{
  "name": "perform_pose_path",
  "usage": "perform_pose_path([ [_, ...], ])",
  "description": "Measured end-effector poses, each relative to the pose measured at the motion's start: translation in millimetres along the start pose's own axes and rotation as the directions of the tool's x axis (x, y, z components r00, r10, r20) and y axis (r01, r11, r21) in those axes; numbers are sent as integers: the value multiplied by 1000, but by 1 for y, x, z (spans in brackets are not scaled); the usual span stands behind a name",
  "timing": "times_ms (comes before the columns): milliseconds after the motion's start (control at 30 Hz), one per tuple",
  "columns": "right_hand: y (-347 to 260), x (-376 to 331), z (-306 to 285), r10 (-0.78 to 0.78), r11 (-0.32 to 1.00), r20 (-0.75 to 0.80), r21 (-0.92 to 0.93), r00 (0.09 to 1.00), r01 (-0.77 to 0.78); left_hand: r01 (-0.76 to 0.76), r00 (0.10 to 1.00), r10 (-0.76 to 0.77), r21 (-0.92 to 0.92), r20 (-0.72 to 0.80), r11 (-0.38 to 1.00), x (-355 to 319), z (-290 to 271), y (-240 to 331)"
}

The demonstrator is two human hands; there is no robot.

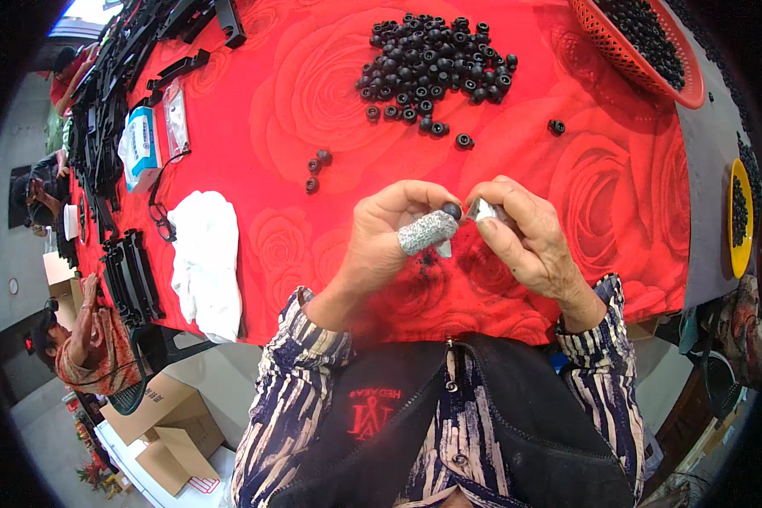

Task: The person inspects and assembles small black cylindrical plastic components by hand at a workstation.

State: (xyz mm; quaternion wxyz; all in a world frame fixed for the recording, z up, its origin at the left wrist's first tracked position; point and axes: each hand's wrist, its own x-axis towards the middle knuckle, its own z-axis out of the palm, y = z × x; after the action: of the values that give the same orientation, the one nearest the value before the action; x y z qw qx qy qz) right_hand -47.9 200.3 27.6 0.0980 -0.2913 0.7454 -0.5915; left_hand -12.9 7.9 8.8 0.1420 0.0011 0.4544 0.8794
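Over the near middle of the red rose-patterned tablecloth [288,279], my left hand [377,233] is closed on a small round black plastic part [452,209]. A grey speckled wrap [427,232] covers its thumb. Just to the right, my right hand [533,237] pinches a small silvery, blade-like piece [484,209] between thumb and fingers, close to the black part. Most of that piece is hidden by the fingers. Dark crumbs [429,258] lie on the cloth below my hands. Beyond them is a pile of similar black parts [436,72], with a few strays around it.
A red basket [692,91] of black parts stands at the far right, a yellow tray [741,262] below it. On the left lie a white cloth [205,262], a tissue box [142,148], eyeglasses [161,220] and long black pieces [131,275]. Several people sit along the left side.
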Motion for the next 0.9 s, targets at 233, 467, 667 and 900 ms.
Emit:
perform_pose_path([
  [233,-1,-1,3,-6,999,-41,-46,999,4,-4,1000,4,78,8,997,-1,1,-1],
  [467,2,0,4,-45,995,-64,-92,997,39,11,1000,-12,95,1,995,-2,5,3],
  [667,2,1,4,-40,994,-61,-104,997,33,19,1000,-19,142,-5,990,-2,4,3],
  [900,4,0,5,-63,992,-69,-112,996,55,12,1000,-11,148,-8,989,-3,4,2],
])
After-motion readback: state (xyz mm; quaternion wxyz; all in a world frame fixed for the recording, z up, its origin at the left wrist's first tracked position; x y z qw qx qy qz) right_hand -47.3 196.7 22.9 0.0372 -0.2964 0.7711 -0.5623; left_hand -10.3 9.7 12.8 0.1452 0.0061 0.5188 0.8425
